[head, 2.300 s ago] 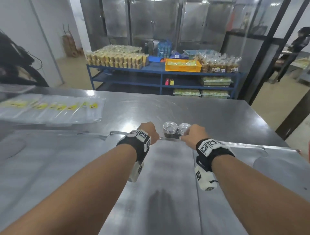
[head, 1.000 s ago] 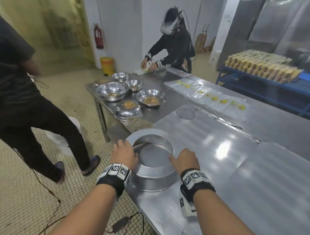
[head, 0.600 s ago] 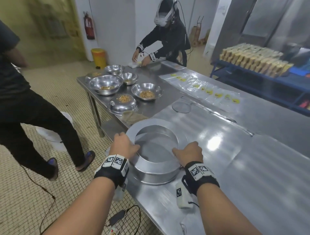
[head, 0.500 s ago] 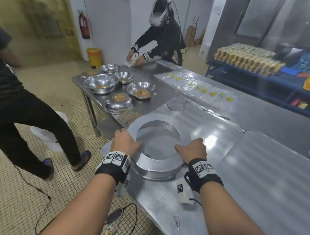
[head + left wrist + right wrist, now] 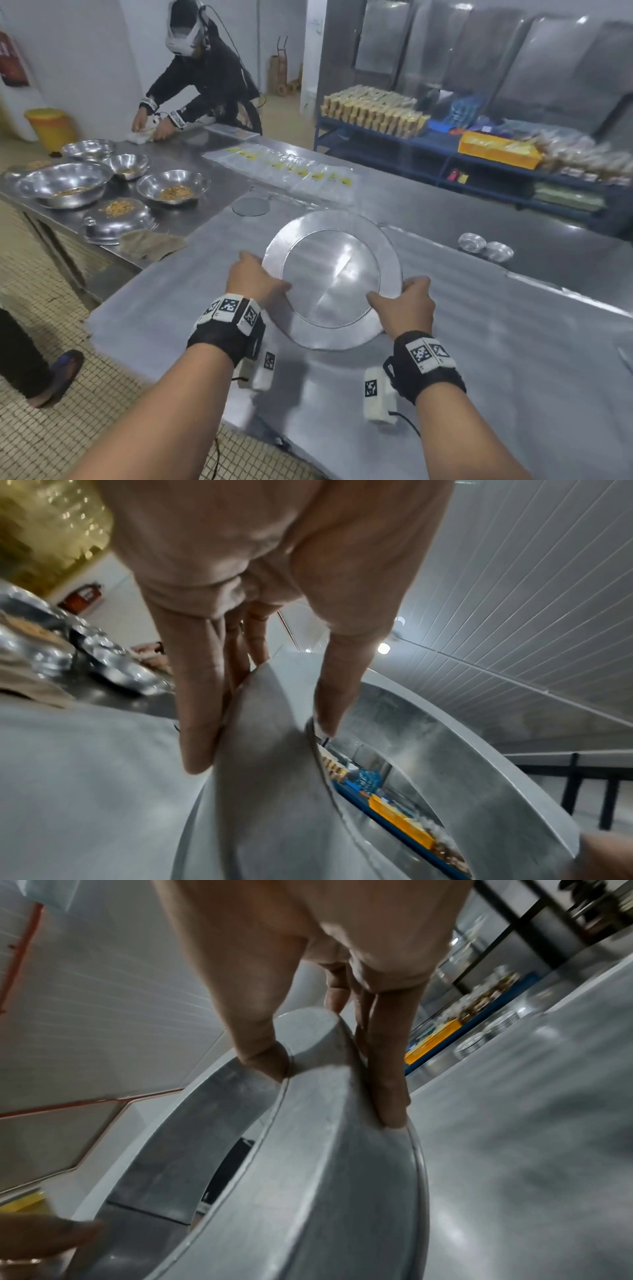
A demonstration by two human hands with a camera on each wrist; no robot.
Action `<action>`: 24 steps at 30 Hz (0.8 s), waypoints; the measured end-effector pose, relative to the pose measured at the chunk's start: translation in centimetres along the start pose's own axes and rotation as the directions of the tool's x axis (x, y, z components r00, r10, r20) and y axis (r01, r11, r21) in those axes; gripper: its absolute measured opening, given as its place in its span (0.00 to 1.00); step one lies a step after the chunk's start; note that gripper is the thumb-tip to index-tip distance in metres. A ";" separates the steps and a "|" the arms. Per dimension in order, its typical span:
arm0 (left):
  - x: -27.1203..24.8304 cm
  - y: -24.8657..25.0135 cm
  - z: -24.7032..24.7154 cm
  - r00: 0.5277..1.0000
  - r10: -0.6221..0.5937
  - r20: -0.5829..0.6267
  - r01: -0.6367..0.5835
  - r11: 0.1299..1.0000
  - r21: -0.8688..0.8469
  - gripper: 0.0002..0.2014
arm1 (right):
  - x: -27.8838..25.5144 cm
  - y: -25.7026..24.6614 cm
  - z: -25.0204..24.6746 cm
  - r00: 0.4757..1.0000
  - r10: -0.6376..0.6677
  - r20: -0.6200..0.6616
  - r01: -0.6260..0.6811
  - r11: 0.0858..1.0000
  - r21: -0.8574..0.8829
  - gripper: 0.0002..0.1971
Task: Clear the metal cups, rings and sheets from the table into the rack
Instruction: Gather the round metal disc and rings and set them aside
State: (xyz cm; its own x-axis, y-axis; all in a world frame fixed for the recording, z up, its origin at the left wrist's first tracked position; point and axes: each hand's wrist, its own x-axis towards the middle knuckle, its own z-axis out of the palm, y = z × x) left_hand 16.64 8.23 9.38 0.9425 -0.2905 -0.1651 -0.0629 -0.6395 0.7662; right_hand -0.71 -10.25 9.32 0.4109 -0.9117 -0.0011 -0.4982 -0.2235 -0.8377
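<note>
I hold the metal ring (image 5: pixel 330 279) above the table (image 5: pixel 513 359), tilted, its open centre facing me. My left hand (image 5: pixel 255 279) pinches the ring's left rim, thumb inside the wall and fingers (image 5: pixel 202 696) outside. My right hand (image 5: pixel 404 305) pinches the right rim in the same way, thumb (image 5: pixel 263 1042) on the inner edge. Two small metal cups (image 5: pixel 484 246) stand side by side on the table beyond the ring, to the right. Further left are bowls (image 5: pixel 171 186) holding crumbs. A person (image 5: pixel 202 78) works at the far end.
</note>
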 end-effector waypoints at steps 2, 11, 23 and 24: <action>-1.5 1.7 1.8 0.998 -0.017 0.067 0.027 0.987 -0.156 0.37 | -0.1 1.6 -2.9 0.998 -0.003 -0.069 0.004 1.000 0.018 0.30; -5.0 5.7 8.7 0.840 -0.171 0.516 0.451 0.749 -0.486 0.43 | -1.8 7.8 -12.1 0.962 -0.022 -0.274 0.031 0.999 0.029 0.28; -10.9 8.1 12.7 0.833 0.096 0.545 0.333 0.699 -0.633 0.15 | -4.5 12.7 -19.0 0.981 -0.055 -0.188 0.130 0.902 0.413 0.35; -10.9 8.1 12.9 0.833 0.114 0.541 0.329 0.685 -0.650 0.17 | -4.8 12.7 -19.3 0.986 -0.037 -0.163 0.115 0.859 0.499 0.38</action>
State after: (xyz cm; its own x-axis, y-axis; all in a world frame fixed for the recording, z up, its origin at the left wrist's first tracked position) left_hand 1.67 -2.97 9.38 0.6006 -0.7000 -0.3864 0.4800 -0.0708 0.8744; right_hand -23.74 -15.40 9.28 0.2988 -0.9469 0.1190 -0.0001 -0.1247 -0.9922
